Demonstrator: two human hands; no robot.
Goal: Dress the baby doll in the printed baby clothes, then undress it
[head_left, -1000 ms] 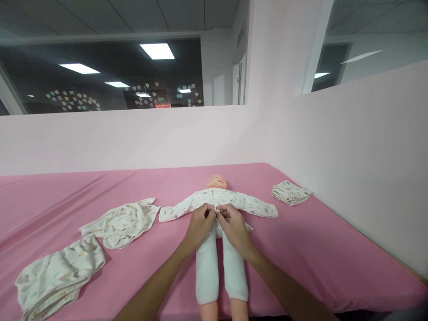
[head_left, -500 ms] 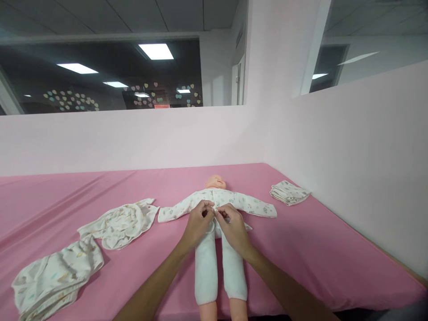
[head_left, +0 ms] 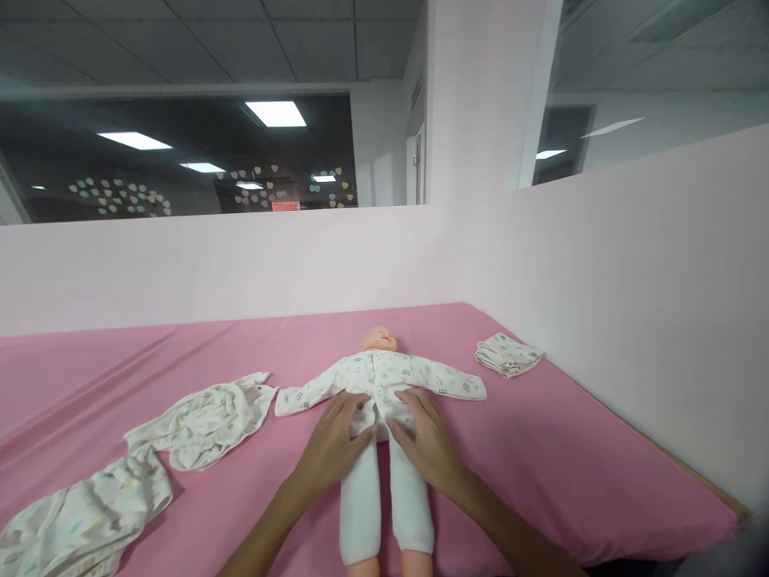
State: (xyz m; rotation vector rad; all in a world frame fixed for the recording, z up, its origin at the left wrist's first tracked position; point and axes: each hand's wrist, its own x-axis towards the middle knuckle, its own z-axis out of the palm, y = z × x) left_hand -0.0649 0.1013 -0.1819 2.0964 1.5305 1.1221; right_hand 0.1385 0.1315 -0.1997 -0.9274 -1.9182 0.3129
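A baby doll [head_left: 380,340] lies on its back on the pink-covered table [head_left: 541,465], head toward the wall. It wears a white patterned jacket [head_left: 390,367] with both sleeves stretched out sideways, and its legs are in white fabric [head_left: 360,513]. My left hand [head_left: 337,437] rests at the jacket's lower left side, fingers apart. On the lower right side lies my right hand [head_left: 428,437], its fingers also spread. Both touch the jacket's lower front, one on each side of the front opening. Neither hand grips anything.
At the left are a crumpled patterned garment [head_left: 207,421] and, nearer, a folded patterned cloth [head_left: 90,513]. A folded stack of patterned cloth [head_left: 508,355] sits at the right by the wall [head_left: 630,304]. Windows are set in the walls.
My fingers were pinched together at the middle of the jacket front. Now they have let go, and the hands have moved apart and spread over the lower jacket. The view has tilted up slightly.
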